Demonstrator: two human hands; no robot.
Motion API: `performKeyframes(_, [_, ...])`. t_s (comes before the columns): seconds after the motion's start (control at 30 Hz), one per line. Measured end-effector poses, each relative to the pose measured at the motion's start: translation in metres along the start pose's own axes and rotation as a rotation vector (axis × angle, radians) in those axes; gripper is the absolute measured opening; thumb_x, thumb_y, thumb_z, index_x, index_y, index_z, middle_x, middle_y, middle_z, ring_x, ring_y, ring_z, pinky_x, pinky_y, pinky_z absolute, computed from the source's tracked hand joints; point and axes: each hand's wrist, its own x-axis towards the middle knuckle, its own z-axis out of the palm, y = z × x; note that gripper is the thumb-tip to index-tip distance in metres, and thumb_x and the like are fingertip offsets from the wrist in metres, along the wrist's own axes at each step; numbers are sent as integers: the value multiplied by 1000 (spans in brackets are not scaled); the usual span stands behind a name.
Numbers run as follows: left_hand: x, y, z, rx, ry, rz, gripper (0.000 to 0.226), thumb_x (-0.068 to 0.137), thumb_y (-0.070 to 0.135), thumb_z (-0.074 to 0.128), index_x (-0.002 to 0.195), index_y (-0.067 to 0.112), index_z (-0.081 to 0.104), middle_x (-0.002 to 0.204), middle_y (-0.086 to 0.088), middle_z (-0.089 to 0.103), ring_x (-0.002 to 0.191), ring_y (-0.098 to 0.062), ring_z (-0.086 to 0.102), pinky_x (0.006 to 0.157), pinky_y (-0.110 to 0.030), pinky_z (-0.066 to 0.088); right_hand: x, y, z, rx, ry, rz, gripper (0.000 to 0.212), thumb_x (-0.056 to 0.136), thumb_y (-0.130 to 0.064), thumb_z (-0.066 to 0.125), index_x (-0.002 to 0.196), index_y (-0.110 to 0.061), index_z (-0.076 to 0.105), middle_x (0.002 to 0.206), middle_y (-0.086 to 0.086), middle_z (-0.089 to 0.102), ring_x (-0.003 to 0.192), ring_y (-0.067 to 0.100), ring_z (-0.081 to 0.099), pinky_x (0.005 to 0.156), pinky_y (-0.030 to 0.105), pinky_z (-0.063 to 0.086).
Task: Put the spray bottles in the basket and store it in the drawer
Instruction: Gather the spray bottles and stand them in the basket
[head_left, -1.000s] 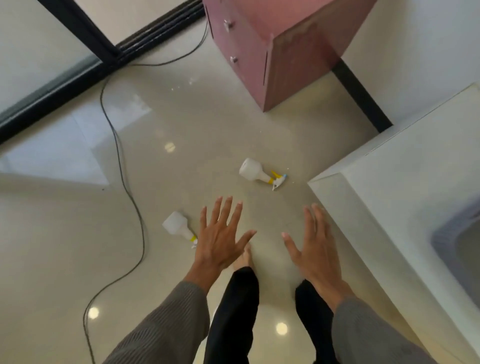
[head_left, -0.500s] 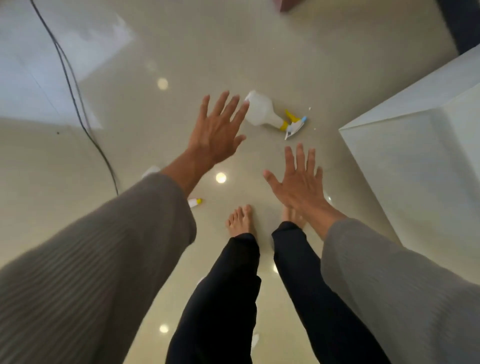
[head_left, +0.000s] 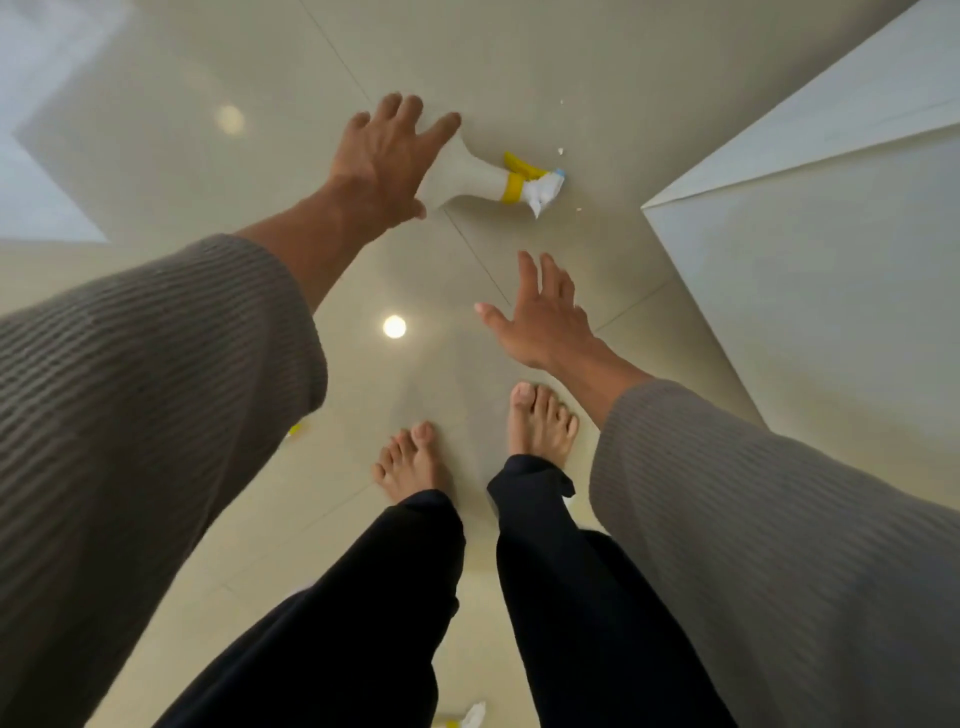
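A white spray bottle (head_left: 480, 179) with a yellow collar and a white-and-blue nozzle lies on its side on the glossy floor. My left hand (head_left: 387, 156) is spread over the bottle's wide base, fingers apart, covering part of it; whether it touches is unclear. My right hand (head_left: 543, 314) hovers open lower down, apart from the bottle. A second bottle is almost hidden behind my left sleeve; only a yellow bit (head_left: 295, 429) shows. Another bottle's white-and-yellow nozzle (head_left: 467, 718) peeks out at the bottom edge between my legs. No basket or drawer is in view.
A white counter or cabinet (head_left: 810, 291) rises at the right, its corner close to the bottle's nozzle. My bare feet (head_left: 415, 462) stand on the beige tiles below my hands. Ceiling lights reflect on the floor (head_left: 208, 171).
I have bent lower toward the floor. My left hand has moved forward and now covers the bottle's base. My right hand has stayed open below it.
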Motion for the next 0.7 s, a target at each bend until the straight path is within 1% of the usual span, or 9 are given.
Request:
performKeyframes(0.1, [-5, 6, -2, -26, -42, -10, 93, 73, 30, 84, 145, 16, 27, 136, -22, 42, 126, -40, 42, 92, -53, 46, -10, -4, -13, 96, 60, -24, 85, 96, -59, 42, 157, -19, -2, 166, 7, -5, 152, 29, 0, 117, 53, 24])
performKeyframes(0.2, [-30, 12, -4, -99, -87, -46, 94, 73, 37, 84, 144, 16, 27, 132, -23, 46, 119, -41, 48, 86, -53, 48, -35, -11, -26, 164, 148, -89, 83, 98, -53, 47, 157, -14, 3, 164, 9, 5, 149, 28, 14, 110, 46, 32])
performKeyframes(0.3, [-74, 18, -13, -230, -117, -81, 98, 73, 46, 80, 149, 19, 23, 135, -21, 46, 118, -42, 50, 88, -51, 47, -70, -23, -40, 329, 224, -125, 79, 98, -48, 51, 156, -12, 10, 159, 11, 21, 143, 28, 28, 101, 33, 34])
performKeyframes(0.37, [-114, 27, -26, -361, -108, -90, 101, 74, 50, 79, 152, 18, 23, 135, -21, 48, 118, -42, 51, 92, -49, 47, -100, -36, -53, 463, 235, -99, 75, 98, -47, 50, 156, -13, 14, 154, 12, 30, 141, 26, 33, 102, 32, 34])
performKeyframes(0.43, [-159, 38, -46, -485, -81, -113, 102, 72, 52, 79, 152, 16, 26, 134, -19, 51, 117, -42, 54, 93, -48, 46, -135, -52, -67, 626, 255, -68, 67, 98, -47, 50, 152, -16, 25, 149, 9, 40, 137, 22, 41, 102, 31, 36])
performKeyframes(0.47, [-181, 43, -58, -542, -65, -122, 102, 71, 53, 79, 151, 16, 28, 134, -18, 53, 116, -41, 55, 92, -46, 46, -155, -59, -74, 711, 284, -59, 59, 98, -46, 50, 147, -16, 34, 144, 7, 46, 134, 20, 45, 102, 31, 39])
performKeyframes(0.53, [-222, 53, -85, -658, -40, -127, 103, 66, 54, 82, 149, 17, 32, 134, -14, 55, 117, -37, 57, 93, -42, 47, -199, -71, -89, 853, 368, -53, 40, 98, -44, 52, 129, -19, 49, 130, 1, 57, 124, 17, 53, 100, 34, 45])
performKeyframes(0.6, [-257, 65, -113, -742, -17, -103, 104, 65, 55, 82, 148, 18, 32, 140, -8, 52, 123, -30, 54, 97, -35, 44, -245, -79, -103, 960, 457, -54, 25, 98, -41, 55, 115, -23, 56, 116, -4, 64, 111, 12, 60, 97, 40, 51])
performKeyframes(0.7, [-301, 91, -152, -818, 18, -39, 105, 67, 61, 77, 150, 22, 27, 150, 1, 42, 133, -17, 44, 102, -21, 34, -317, -84, -123, 1078, 595, -60, 16, 96, -39, 60, 108, -29, 62, 104, -12, 69, 102, 4, 64, 93, 39, 54])
